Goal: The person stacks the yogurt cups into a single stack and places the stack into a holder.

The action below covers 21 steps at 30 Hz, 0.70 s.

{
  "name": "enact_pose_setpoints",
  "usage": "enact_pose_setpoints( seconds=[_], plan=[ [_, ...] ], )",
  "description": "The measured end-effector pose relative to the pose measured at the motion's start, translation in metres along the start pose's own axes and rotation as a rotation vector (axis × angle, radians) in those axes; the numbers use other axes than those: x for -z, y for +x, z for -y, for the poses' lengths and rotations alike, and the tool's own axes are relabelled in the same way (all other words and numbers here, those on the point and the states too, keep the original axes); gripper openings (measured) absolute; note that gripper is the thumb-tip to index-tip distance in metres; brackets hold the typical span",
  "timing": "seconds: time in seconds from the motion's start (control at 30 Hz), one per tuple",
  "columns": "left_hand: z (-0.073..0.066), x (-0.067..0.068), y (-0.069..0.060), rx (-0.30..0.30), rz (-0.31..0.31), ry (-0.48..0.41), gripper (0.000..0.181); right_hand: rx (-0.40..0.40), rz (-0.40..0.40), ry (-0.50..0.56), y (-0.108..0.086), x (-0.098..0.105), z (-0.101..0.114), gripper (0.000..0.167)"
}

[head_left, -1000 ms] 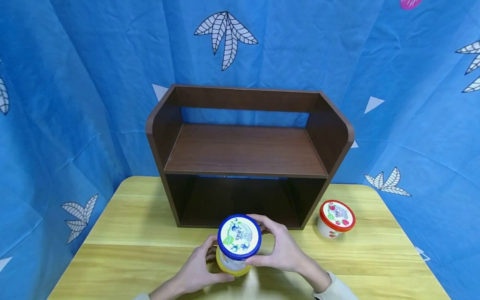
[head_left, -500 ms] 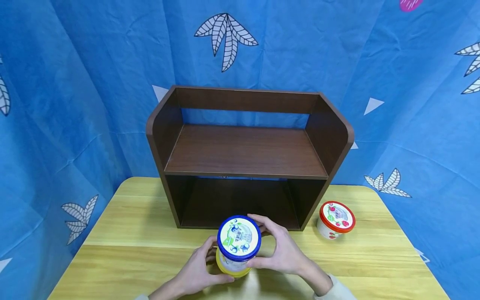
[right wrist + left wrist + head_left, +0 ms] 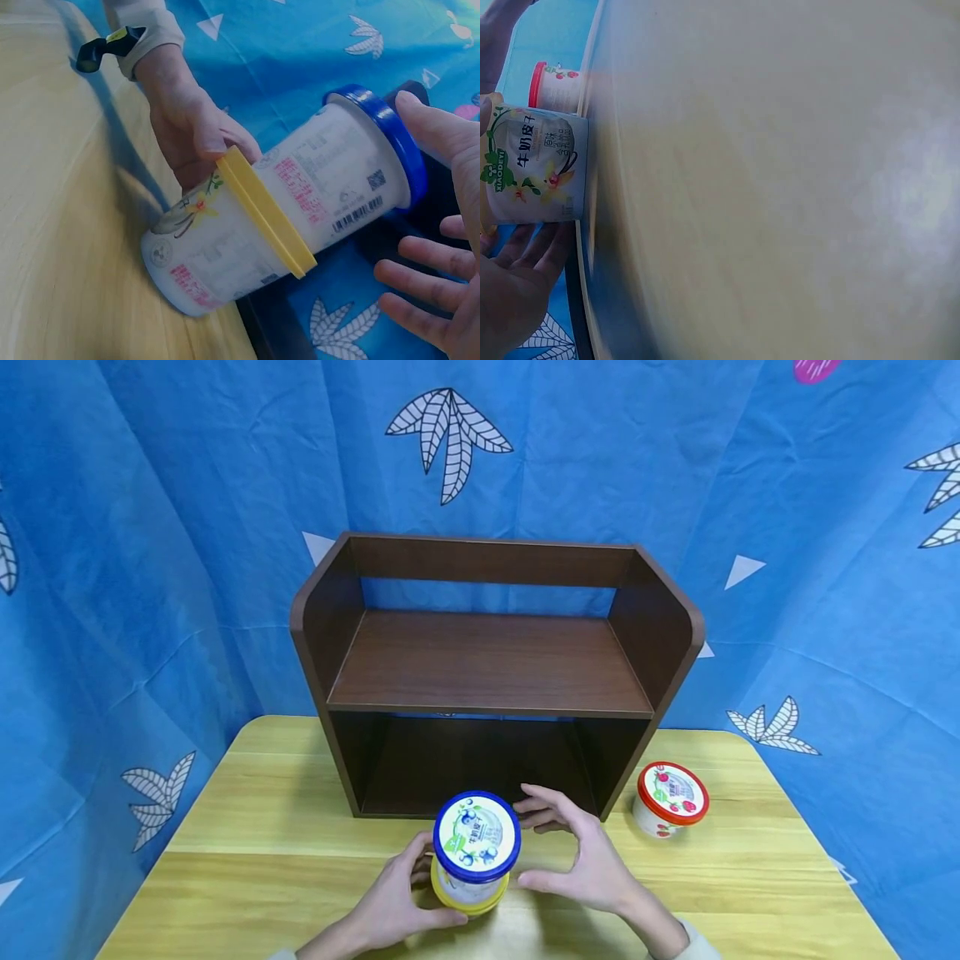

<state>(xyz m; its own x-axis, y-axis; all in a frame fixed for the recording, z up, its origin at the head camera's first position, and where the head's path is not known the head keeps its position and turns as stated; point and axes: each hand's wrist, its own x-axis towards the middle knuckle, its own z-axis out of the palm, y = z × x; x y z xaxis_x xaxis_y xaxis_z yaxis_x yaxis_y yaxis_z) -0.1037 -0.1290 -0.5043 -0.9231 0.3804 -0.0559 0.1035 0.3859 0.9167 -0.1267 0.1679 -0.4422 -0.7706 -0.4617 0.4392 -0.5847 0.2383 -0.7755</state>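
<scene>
A blue-lidded tub [image 3: 477, 837] [image 3: 341, 165] stands on top of a yellow-lidded tub [image 3: 468, 902] [image 3: 536, 165] [image 3: 217, 240], which rests on the table. Fingers and thumb of my left hand [image 3: 390, 897] [image 3: 517, 292] [image 3: 187, 124] curl round the yellow-lidded tub near its lid. To the right of the stack is my right hand [image 3: 585, 860] [image 3: 442, 247], its fingers spread apart and a gap between them and the blue-lidded tub.
Behind the stack stands a dark brown two-level shelf [image 3: 491, 660] on the wooden table [image 3: 277, 868]. A red-lidded tub [image 3: 672, 797] [image 3: 559, 88] stands to the right of the shelf. Blue patterned cloth [image 3: 225, 527] hangs behind and at both sides.
My right hand has let go of the blue-lidded tub and moved a little to the right, its fingers wider apart. My left hand and the stacked tubs have stayed in place.
</scene>
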Motion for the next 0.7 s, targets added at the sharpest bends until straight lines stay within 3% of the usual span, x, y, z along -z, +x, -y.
enact_pose_setpoints(
  seconds=[0.7],
  plan=[
    [0.001,0.0,-0.001,-0.011,0.006,-0.007,0.09,0.046,-0.198,0.012,-0.029,0.037,-0.008,0.091]
  ],
)
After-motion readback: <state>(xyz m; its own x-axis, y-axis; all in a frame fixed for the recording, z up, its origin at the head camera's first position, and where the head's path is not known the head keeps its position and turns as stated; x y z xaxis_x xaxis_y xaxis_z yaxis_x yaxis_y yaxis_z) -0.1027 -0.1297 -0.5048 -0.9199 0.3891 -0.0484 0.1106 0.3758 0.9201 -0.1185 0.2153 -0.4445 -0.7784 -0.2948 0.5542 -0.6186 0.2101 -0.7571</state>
